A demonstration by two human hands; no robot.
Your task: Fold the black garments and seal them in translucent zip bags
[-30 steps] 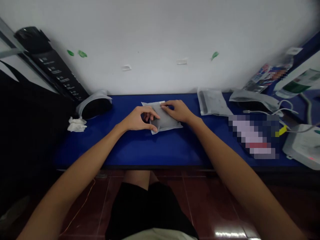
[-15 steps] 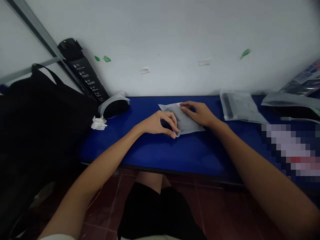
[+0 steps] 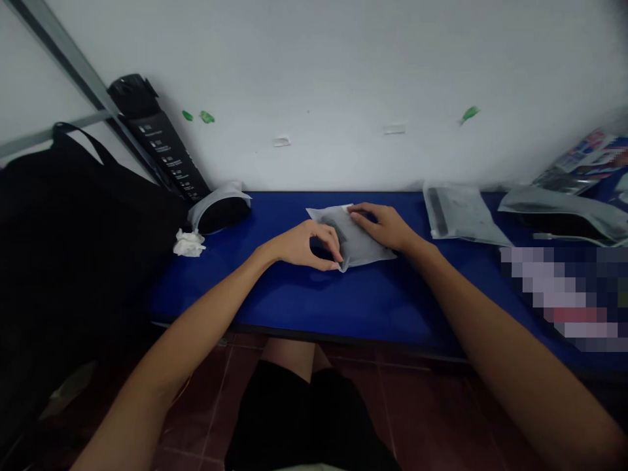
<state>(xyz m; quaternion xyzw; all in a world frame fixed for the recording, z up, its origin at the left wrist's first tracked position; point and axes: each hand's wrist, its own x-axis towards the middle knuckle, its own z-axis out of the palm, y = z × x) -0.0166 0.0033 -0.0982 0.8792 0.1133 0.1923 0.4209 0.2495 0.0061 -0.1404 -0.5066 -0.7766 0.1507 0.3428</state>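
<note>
- Far left, floor to bench height: black bag (image 3: 83, 216), strap looped up against the wall.
- Behind it, leaning on the wall: black printed carton (image 3: 157, 147), its top end capped with black plastic.
- Bench (image 3: 294, 307), left end: blue top with a dark front edge. Crumpled white tissue (image 3: 189, 244) lies on it, just beside a black oval object in a translucent sleeve (image 3: 219, 214).
- Bench centre: left hand (image 3: 304, 247) arched, palm raised off the bench; thumb and fingertips closed on the near corner of the pouch, pinching it.
- Pouch (image 3: 366, 245): grey translucent plastic, lying flat on the bench at mid-width, near corner lifted and creased. Dark contents show through; exact item cannot be told.
- Right hand (image 3: 383, 226): open, fingers extended and resting on the far edge of the pouch, not closed around it.
- Right of the hands: flat translucent bag (image 3: 456, 212) with a dark strip inside, well apart from the pouch.
- Further right: translucent bag (image 3: 564, 219) over a black item, touching a white cable (image 3: 559, 236).
- Near right corner: pixelated item (image 3: 559, 294); too blurred to identify.
- Back right: printed packet (image 3: 579, 163), propped at the wall.
- Wall (image 3: 333, 65): white, with green scraps (image 3: 206, 116) stuck on it.
</note>
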